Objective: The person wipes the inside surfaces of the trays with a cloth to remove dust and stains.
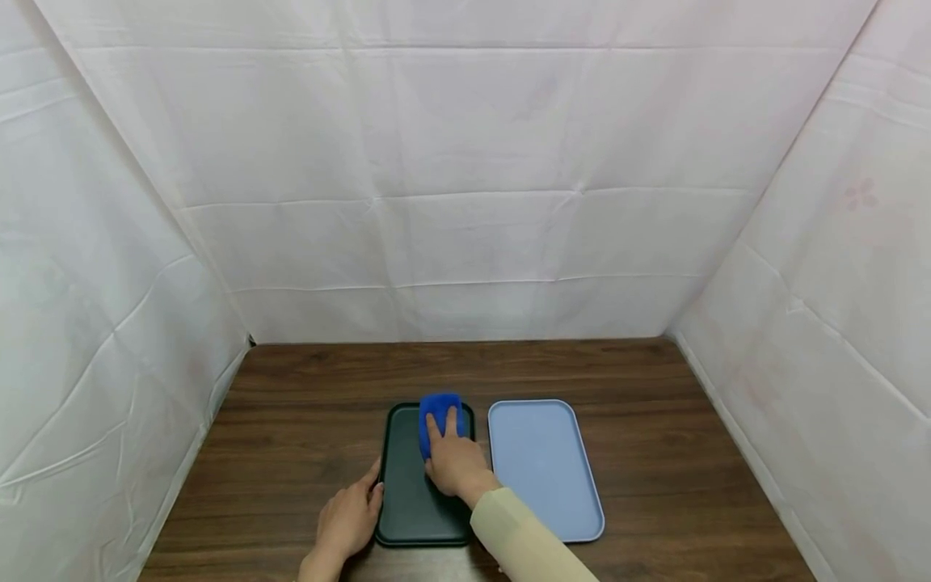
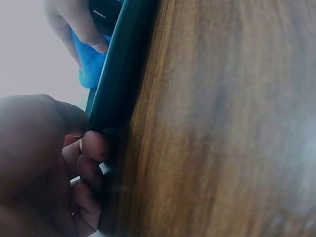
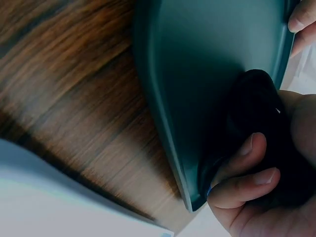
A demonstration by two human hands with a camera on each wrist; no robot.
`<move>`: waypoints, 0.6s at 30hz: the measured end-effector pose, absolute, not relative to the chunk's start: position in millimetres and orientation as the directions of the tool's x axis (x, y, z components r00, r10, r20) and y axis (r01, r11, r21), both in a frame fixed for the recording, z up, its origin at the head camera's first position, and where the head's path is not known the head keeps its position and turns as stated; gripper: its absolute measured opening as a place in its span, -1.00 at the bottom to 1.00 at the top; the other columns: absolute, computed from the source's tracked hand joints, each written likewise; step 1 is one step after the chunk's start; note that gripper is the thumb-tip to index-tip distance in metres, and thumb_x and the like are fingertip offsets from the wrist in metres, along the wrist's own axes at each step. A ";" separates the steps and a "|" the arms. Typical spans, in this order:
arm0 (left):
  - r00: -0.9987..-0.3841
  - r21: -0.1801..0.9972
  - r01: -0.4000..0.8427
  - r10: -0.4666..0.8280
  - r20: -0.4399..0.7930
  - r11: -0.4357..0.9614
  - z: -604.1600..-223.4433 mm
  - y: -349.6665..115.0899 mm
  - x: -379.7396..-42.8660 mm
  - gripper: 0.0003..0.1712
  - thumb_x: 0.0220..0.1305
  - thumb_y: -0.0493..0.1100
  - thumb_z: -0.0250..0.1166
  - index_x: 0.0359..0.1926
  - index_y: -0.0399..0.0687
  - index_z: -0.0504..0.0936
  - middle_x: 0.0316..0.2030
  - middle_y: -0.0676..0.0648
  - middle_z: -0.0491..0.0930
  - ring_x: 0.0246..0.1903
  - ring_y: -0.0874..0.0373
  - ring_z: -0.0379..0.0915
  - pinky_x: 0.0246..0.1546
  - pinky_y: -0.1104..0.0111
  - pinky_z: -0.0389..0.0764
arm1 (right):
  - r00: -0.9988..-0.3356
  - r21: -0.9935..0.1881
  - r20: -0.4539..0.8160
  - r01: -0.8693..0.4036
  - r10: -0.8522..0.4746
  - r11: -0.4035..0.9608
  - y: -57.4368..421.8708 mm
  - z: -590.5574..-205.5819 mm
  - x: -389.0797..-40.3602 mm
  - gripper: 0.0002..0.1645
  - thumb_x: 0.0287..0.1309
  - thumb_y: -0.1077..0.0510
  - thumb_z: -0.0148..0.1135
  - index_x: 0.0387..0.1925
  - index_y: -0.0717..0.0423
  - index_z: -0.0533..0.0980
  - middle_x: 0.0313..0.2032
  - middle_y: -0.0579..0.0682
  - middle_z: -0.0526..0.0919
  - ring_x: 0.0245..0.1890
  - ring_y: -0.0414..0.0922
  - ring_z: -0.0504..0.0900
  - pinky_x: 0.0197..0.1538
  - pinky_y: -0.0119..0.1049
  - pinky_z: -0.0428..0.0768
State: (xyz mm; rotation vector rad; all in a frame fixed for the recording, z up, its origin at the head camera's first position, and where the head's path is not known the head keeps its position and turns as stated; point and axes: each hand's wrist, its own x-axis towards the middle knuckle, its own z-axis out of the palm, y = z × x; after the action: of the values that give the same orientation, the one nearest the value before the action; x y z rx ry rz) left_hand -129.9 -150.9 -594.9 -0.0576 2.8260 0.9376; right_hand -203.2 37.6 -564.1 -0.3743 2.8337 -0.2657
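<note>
At the far left, the side of the wooden table is being bordered by a creased white sheet. Next, the left rim of the dark green tray is being held by the left hand, with its fingers being kept bent against the outer edge. The tray is being supported flat by the table, near its front. Against the tray's upper right part, the blue cloth is being gripped and pressed by the right hand; two fingers are being spread forward over it, while others are being curled in. Part of the far rim is being covered by the cloth. The right wrist is being covered by a pale yellow sleeve. Just beside, to the right, a light blue tray is being borne flat by the table, its nearer left part being overlapped by the sleeve.
</note>
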 end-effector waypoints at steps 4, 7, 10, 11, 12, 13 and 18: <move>-0.984 0.583 -0.101 0.007 -0.180 0.806 -593.1 -150.7 -129.7 -0.41 0.55 -0.05 0.13 0.53 0.05 0.38 -0.72 0.06 0.29 -0.73 0.18 0.08 -0.64 0.31 0.18 | -0.930 -0.221 -0.229 -0.237 -0.287 0.946 32.7 -564.8 -202.0 -0.05 0.44 -0.09 0.23 0.67 -0.09 0.01 0.62 0.33 -0.04 -0.74 -0.12 0.46 -0.57 -0.22 0.48; -0.982 0.577 -0.110 0.001 -0.188 0.809 -592.5 -150.5 -129.6 -0.41 0.55 -0.05 0.13 0.53 0.07 0.38 -0.71 0.06 0.30 -0.72 0.17 0.11 -0.62 0.29 0.20 | -0.931 -0.218 -0.219 -0.244 -0.291 0.945 28.8 -564.7 -200.5 -0.05 0.43 -0.09 0.24 0.66 -0.08 0.02 0.62 0.33 -0.03 -0.72 -0.13 0.46 -0.56 -0.23 0.49; -0.983 0.573 -0.109 -0.004 -0.182 0.812 -592.6 -150.4 -129.4 -0.42 0.55 -0.05 0.13 0.52 0.06 0.40 -0.70 0.06 0.30 -0.71 0.15 0.13 -0.60 0.28 0.21 | -0.931 -0.223 -0.221 -0.242 -0.291 0.944 25.3 -563.8 -199.2 -0.05 0.43 -0.09 0.24 0.66 -0.08 0.02 0.62 0.32 -0.03 -0.72 -0.12 0.47 -0.56 -0.22 0.51; -0.984 0.574 -0.109 -0.006 -0.179 0.812 -592.8 -150.4 -129.4 -0.42 0.54 -0.05 0.14 0.52 0.06 0.40 -0.70 0.06 0.30 -0.71 0.15 0.14 -0.60 0.28 0.21 | -0.931 -0.225 -0.223 -0.241 -0.290 0.944 24.2 -563.4 -199.0 -0.05 0.43 -0.09 0.24 0.66 -0.09 0.02 0.62 0.32 -0.03 -0.71 -0.12 0.48 -0.55 -0.21 0.51; -0.985 0.570 -0.103 -0.005 -0.171 0.815 -592.9 -150.5 -129.4 -0.42 0.54 -0.05 0.14 0.51 0.05 0.41 -0.70 0.06 0.30 -0.70 0.15 0.15 -0.59 0.27 0.22 | -0.930 -0.229 -0.226 -0.239 -0.291 0.944 23.1 -562.7 -199.0 -0.05 0.44 -0.09 0.23 0.66 -0.09 0.01 0.62 0.32 -0.04 -0.71 -0.11 0.48 -0.54 -0.21 0.52; -0.986 0.569 -0.102 -0.006 -0.168 0.816 -593.0 -150.4 -129.3 -0.42 0.54 -0.05 0.14 0.51 0.05 0.41 -0.69 0.06 0.29 -0.70 0.15 0.16 -0.58 0.27 0.22 | -0.929 -0.231 -0.232 -0.237 -0.290 0.944 22.1 -562.4 -199.0 -0.05 0.45 -0.10 0.23 0.67 -0.10 0.00 0.62 0.32 -0.06 -0.70 -0.10 0.48 -0.53 -0.20 0.53; -0.986 0.574 -0.099 -0.004 -0.165 0.813 -594.5 -150.2 -129.5 -0.42 0.54 -0.05 0.14 0.51 0.04 0.41 -0.69 0.06 0.29 -0.69 0.15 0.15 -0.57 0.27 0.23 | -0.926 -0.241 -0.235 -0.238 -0.295 0.941 18.1 -563.6 -200.0 -0.05 0.45 -0.12 0.21 0.67 -0.10 -0.01 0.63 0.31 -0.07 -0.63 -0.05 0.55 -0.44 -0.16 0.60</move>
State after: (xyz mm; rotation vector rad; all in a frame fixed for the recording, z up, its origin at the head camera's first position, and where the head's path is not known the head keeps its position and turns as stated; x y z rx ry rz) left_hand -129.5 -150.2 -594.5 -0.0814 2.8415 0.9116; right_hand -200.0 18.1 -563.6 -0.3952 2.8269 -0.3031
